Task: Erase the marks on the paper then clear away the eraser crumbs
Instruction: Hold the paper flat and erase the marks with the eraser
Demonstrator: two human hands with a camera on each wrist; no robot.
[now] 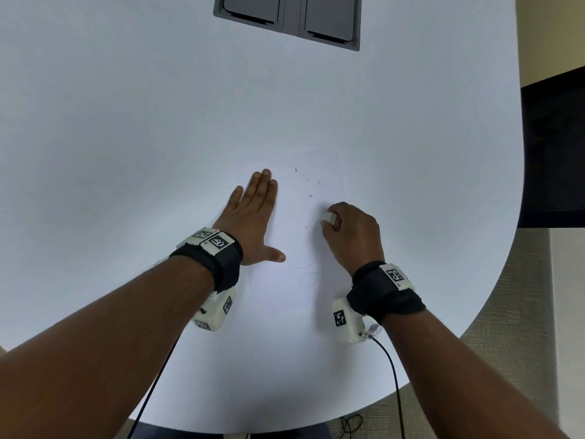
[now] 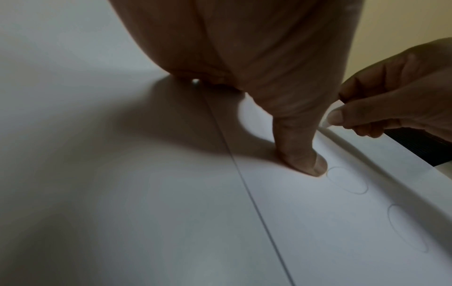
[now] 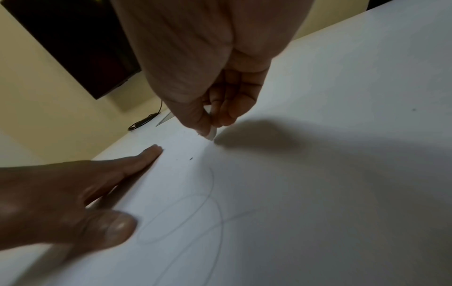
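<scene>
A white sheet of paper [image 1: 285, 299] lies on the white table [image 1: 126, 137], hard to tell from it. My left hand [image 1: 253, 213] lies flat on the paper's left side, fingers straight, thumb spread toward faint pencil loops [image 1: 304, 267]. The loops also show in the left wrist view [image 2: 347, 180] and the right wrist view [image 3: 195, 212]. My right hand [image 1: 348, 229] pinches a small white eraser [image 1: 329, 217], its tip [image 3: 212, 134] down on the paper. Dark eraser crumbs [image 1: 311, 195] lie scattered beyond both hands.
A grey recessed panel [image 1: 288, 19] with two lids sits in the table at the far edge. A dark chair back [image 1: 554, 147] stands past the table's right edge. Black cables [image 1: 392, 375] run from my wrist cameras over the near edge.
</scene>
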